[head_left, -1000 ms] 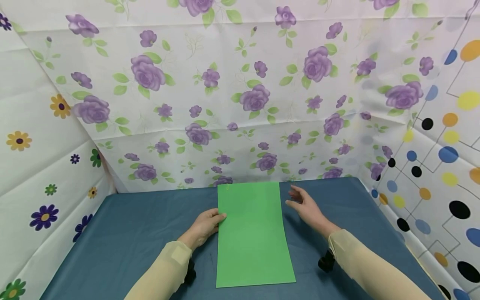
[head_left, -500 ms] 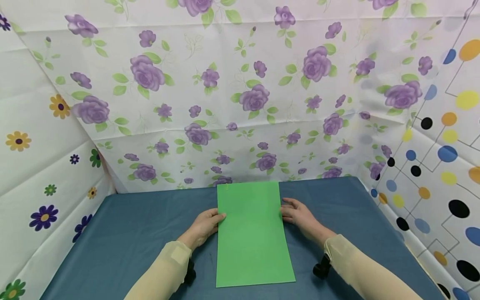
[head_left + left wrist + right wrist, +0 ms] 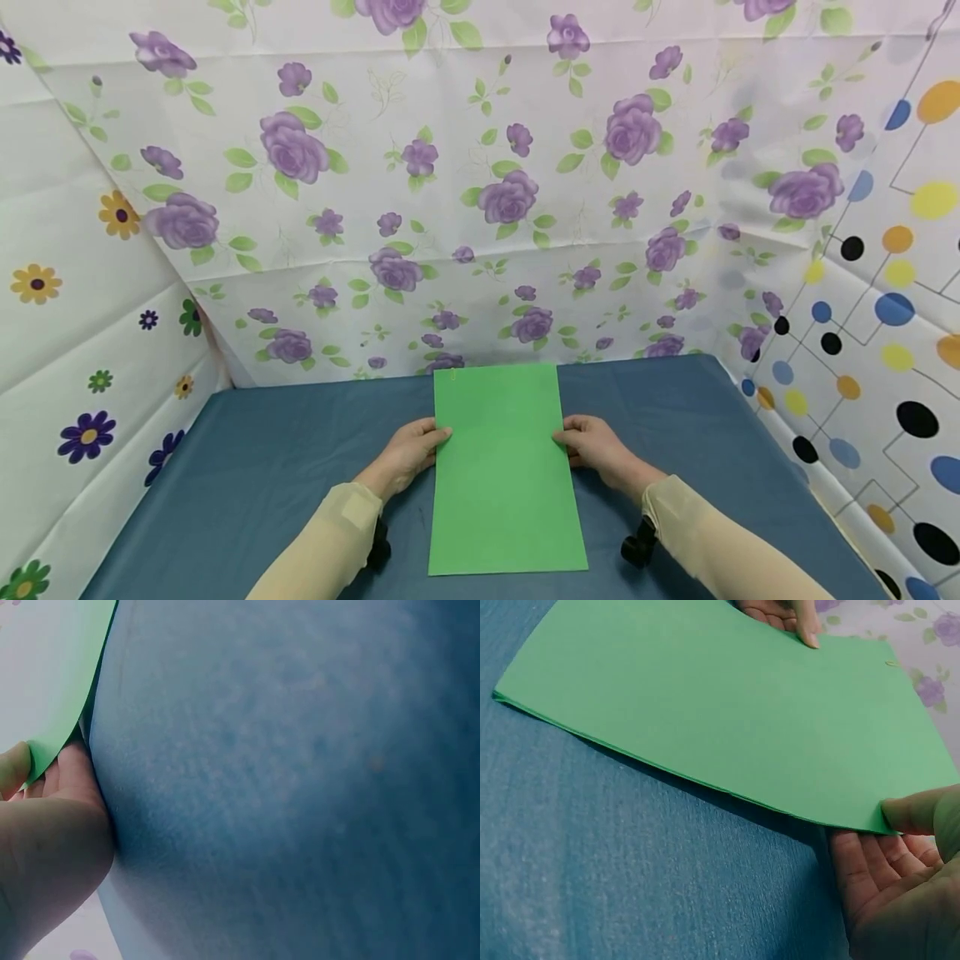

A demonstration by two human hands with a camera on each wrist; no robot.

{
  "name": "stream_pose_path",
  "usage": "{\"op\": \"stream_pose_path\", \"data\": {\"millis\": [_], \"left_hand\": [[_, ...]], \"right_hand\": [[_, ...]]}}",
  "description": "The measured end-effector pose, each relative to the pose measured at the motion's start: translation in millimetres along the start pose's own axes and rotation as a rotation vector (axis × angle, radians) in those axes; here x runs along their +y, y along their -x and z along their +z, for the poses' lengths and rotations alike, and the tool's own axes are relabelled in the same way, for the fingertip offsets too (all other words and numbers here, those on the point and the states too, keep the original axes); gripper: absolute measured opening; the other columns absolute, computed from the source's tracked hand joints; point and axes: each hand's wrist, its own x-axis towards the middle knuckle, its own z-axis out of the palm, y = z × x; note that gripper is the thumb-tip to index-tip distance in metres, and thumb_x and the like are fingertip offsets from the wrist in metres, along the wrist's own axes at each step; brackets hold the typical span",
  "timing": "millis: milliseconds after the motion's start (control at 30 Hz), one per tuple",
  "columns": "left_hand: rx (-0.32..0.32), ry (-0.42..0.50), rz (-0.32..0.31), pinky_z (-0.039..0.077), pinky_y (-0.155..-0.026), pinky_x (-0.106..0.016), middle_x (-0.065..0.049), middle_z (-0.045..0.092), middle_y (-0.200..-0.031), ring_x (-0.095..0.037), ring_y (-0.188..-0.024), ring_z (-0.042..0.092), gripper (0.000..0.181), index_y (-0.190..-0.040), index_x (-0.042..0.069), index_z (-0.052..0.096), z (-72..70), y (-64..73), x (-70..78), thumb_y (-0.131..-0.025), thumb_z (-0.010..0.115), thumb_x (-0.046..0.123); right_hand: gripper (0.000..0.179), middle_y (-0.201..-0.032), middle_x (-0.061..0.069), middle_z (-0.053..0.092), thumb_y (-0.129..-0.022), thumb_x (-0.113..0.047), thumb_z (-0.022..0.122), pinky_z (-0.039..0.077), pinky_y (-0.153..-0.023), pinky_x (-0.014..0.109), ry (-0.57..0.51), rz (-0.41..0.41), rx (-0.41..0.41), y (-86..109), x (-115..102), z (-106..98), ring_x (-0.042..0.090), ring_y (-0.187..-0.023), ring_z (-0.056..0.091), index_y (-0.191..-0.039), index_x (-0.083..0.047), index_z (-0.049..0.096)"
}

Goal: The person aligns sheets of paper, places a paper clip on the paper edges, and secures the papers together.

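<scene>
A stack of green paper sheets (image 3: 504, 475) lies lengthwise in the middle, its layered edges visible in the right wrist view. Near its upper left corner sits a small yellowish paper clip (image 3: 453, 375). My left hand (image 3: 405, 454) pinches the left edge, thumb on top and fingers beneath; the left wrist view shows the same hand (image 3: 52, 832) at the paper's rim. On the opposite edge my right hand (image 3: 600, 446) pinches the stack, thumb above; in the right wrist view its fingers (image 3: 855, 862) reach under the sheets. Those fingertips are hidden by the paper.
A blue cloth (image 3: 285, 467) covers the table. Behind it hangs a white curtain (image 3: 450, 208) with purple flowers, and patterned sheets close off the left and right sides. A dark wrist camera (image 3: 640, 542) shows below the right sleeve.
My right hand has come in from the right, down to the paper's right edge, and now pinches it. The paper's near end has shifted slightly left. My left hand keeps its hold.
</scene>
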Motion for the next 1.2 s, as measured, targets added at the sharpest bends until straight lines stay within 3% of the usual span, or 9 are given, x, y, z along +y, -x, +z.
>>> {"op": "stream_pose_path", "data": {"millis": [200,333,633,900,1200], "left_hand": [[-0.007,0.014,-0.023,0.059,-0.088,-0.039,-0.014,0.069,-0.12,-0.022,-0.102,0.069,0.037,-0.139,-0.004,0.056,-0.2,2.2,5.8,-0.109,0.053,0.017],[-0.016,0.03,-0.028,0.059,-0.087,-0.039,-0.014,0.069,-0.12,-0.022,-0.103,0.07,0.038,-0.141,-0.004,0.055,-0.9,6.6,11.8,-0.109,0.054,0.018],[-0.051,0.065,-0.05,0.059,-0.088,-0.039,-0.013,0.071,-0.118,-0.023,-0.103,0.071,0.042,-0.143,-0.006,0.052,-3.0,20.2,26.4,-0.109,0.055,0.018],[-0.104,0.09,-0.094,0.059,-0.091,-0.04,-0.015,0.071,-0.119,-0.025,-0.106,0.071,0.046,-0.146,-0.009,0.047,-3.6,35.3,31.7,-0.109,0.053,0.018],[-0.04,0.063,-0.162,0.06,-0.088,-0.038,-0.016,0.07,-0.115,-0.023,-0.101,0.072,0.047,-0.142,-0.013,0.047,-8.1,42.3,28.2,-0.108,0.055,0.018]], "right_hand": [[0.015,-0.087,0.01,0.065,-0.104,-0.014,0.061,0.054,-0.066,0.036,-0.013,-0.015,0.011,2.9,-2.3,3.1,0.02,-0.072,0.063,-0.102,0.002,0.062],[0.016,-0.081,0.009,0.061,-0.103,-0.014,0.063,0.051,-0.063,0.035,-0.042,-0.003,0.022,4.9,-6.6,5.8,0.019,-0.067,0.058,-0.095,0.0,0.059],[0.025,-0.106,0.013,0.072,-0.102,-0.012,0.064,0.06,-0.075,0.038,-0.084,0.022,0.04,12.0,-18.0,4.2,0.023,-0.086,0.071,-0.121,0.005,0.066],[0.028,-0.106,0.011,0.073,-0.103,-0.01,0.062,0.061,-0.078,0.038,-0.093,0.031,0.025,15.0,-25.7,2.5,0.021,-0.089,0.072,-0.125,0.007,0.065],[0.032,-0.11,0.013,0.072,-0.103,-0.01,0.062,0.061,-0.079,0.038,-0.094,0.044,0.007,15.1,-28.4,3.6,0.023,-0.091,0.072,-0.129,0.009,0.062]]}}
